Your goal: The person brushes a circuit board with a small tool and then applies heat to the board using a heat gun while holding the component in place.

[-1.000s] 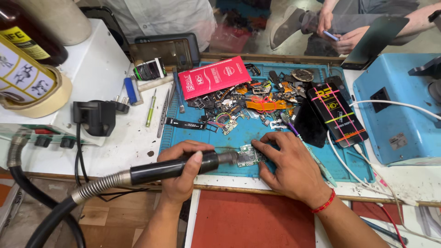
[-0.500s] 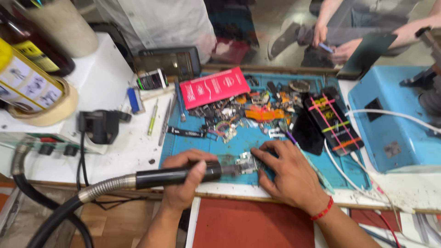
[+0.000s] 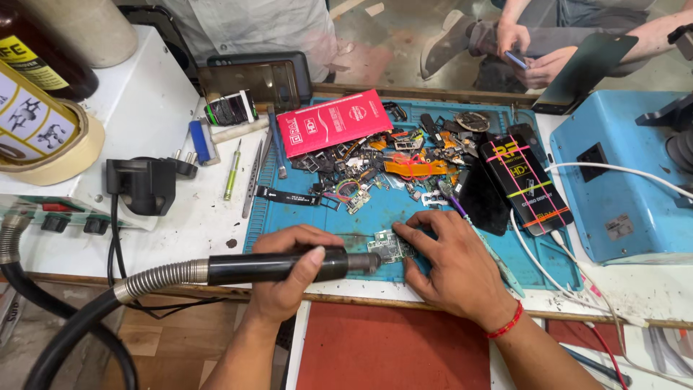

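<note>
While the left hand (image 3: 289,278) wraps fully around the black hot-air wand (image 3: 278,266), thumb on top and fingers curled under, the nozzle points toward 3 o'clock at the small circuit board (image 3: 390,248). From the wand's rear a ribbed metal hose (image 3: 159,278) runs off toward 9 o'clock and drops below the bench edge. The wand looks rigid and moderately heavy, its hose likely tugging sideways, so the mid-barrel hold seems the sound place to take it, well back from the hot tip.

At the centre, near 6 o'clock on the blue work mat (image 3: 433,217), the board lies flat, just beyond the nozzle. It appears thin, light, stiff and fragile, studded with tiny parts; I judge it best pinned by its bare edges, not by the components.

To its right, the right hand (image 3: 455,263) rests spread and mostly open, fingertips pressing the board's 3 o'clock edge down; it holds nothing closed in the palm. A red thread (image 3: 505,323) circles its wrist.

Toward 12 o'clock lies a heap of loose phone parts (image 3: 382,170).
</note>
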